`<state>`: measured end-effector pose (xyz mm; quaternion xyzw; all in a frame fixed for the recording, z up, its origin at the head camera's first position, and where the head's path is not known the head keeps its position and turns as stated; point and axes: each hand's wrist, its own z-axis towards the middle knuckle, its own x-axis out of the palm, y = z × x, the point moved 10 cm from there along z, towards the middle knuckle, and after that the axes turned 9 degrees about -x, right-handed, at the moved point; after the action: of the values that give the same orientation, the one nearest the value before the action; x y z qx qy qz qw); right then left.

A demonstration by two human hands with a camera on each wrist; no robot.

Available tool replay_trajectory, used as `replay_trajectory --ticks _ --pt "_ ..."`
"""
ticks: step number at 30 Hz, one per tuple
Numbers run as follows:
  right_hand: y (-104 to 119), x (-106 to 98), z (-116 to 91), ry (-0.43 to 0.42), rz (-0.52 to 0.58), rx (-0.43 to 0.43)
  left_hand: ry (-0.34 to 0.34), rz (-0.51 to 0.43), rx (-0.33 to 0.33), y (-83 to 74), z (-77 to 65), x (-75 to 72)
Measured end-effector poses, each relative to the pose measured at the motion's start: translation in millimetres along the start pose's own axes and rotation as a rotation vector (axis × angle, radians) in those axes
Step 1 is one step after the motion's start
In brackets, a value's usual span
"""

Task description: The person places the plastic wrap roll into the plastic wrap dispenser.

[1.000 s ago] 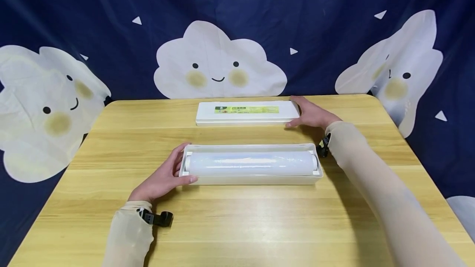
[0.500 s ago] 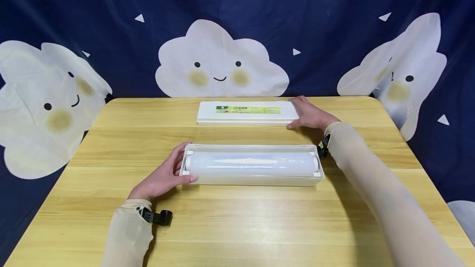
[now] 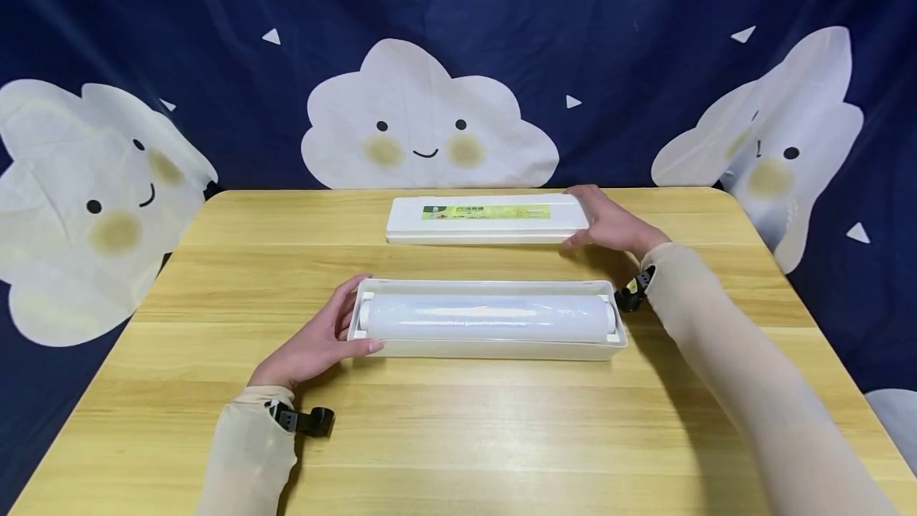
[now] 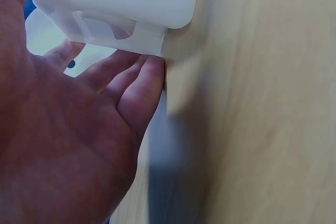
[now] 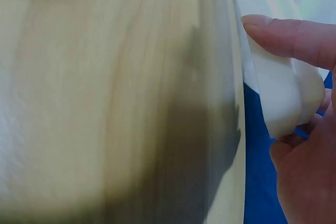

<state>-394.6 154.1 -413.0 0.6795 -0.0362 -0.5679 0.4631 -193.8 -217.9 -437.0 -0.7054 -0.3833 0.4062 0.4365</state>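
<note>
A long white box (image 3: 494, 349) without its lid stands mid-table, holding a roll of cling film (image 3: 487, 317). My left hand (image 3: 315, 345) grips the box's left end, thumb on the near side and fingers behind. In the left wrist view those fingers reach round the end of the box (image 4: 121, 3). Farther back is the white lid (image 3: 487, 231) with a green and yellow label. My right hand (image 3: 609, 221) holds its right end, thumb at the near edge and fingers at the far one. The right wrist view shows the thumb (image 5: 289, 38) against the lid (image 5: 278, 87).
The wooden table (image 3: 458, 428) has rounded far corners. Behind it hangs a dark blue curtain (image 3: 236, 22) printed with smiling white clouds. A black wrist camera (image 3: 304, 419) is strapped to the left wrist and another (image 3: 634, 289) to the right.
The lid has shifted slightly to the right along with my right hand. My left hand and the box have stayed put.
</note>
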Motion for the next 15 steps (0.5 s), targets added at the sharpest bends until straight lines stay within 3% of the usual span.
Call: replay_trajectory --ticks 15 --pt "5 -14 -21 -0.103 0.026 0.046 -0.001 -0.014 0.011 1.3 0.4 0.5"
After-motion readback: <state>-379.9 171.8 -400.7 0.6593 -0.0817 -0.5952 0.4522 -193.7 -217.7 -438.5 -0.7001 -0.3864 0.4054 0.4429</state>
